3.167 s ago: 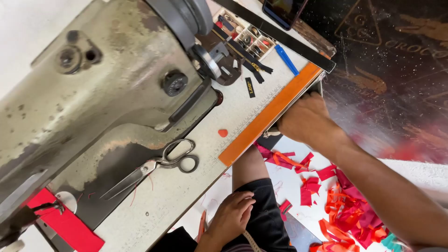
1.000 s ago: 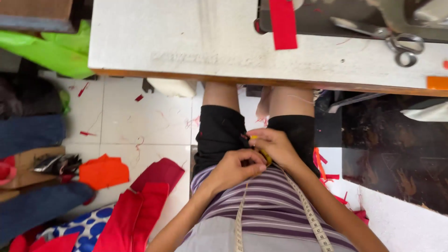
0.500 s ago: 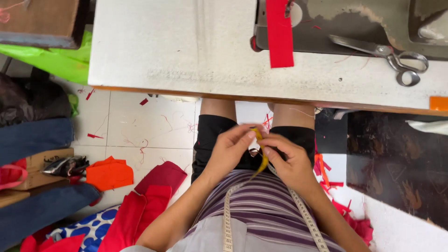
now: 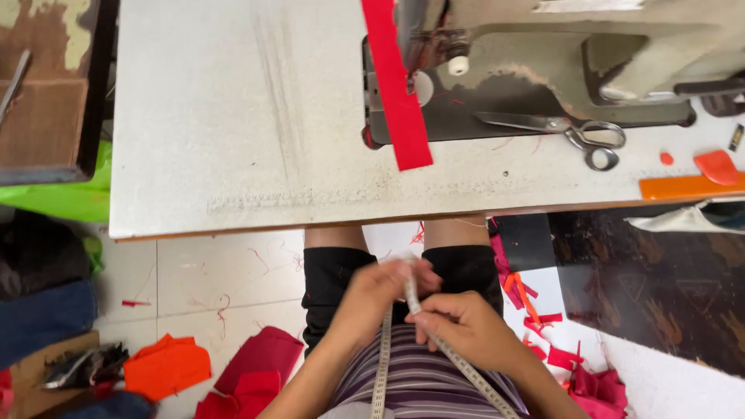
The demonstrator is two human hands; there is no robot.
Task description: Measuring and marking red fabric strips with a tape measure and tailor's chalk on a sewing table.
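Note:
Both my hands are in my lap, below the table's front edge. My left hand (image 4: 371, 299) and my right hand (image 4: 464, 328) are closed on a pale measuring tape (image 4: 382, 365) that hangs round my neck; its two strands run down over my striped shirt. A small piece held between the fingertips is too hidden to name. On the white sewing table (image 4: 233, 116) a red fabric strip (image 4: 400, 85) lies under the sewing machine's (image 4: 574, 54) presser foot. Metal scissors (image 4: 570, 132) rest on the machine bed.
An orange ruler (image 4: 687, 186) and an orange chalk piece (image 4: 715, 165) lie at the table's right edge. Red and orange fabric scraps (image 4: 233, 376) litter the tiled floor. Green cloth (image 4: 62, 198) and dark clothes (image 4: 39, 310) are piled at left beside a wooden bench (image 4: 46, 101).
The view swung from the sewing machine top down to my lap. My hands came together there, and the measuring tape is now gripped and lifted slightly between them.

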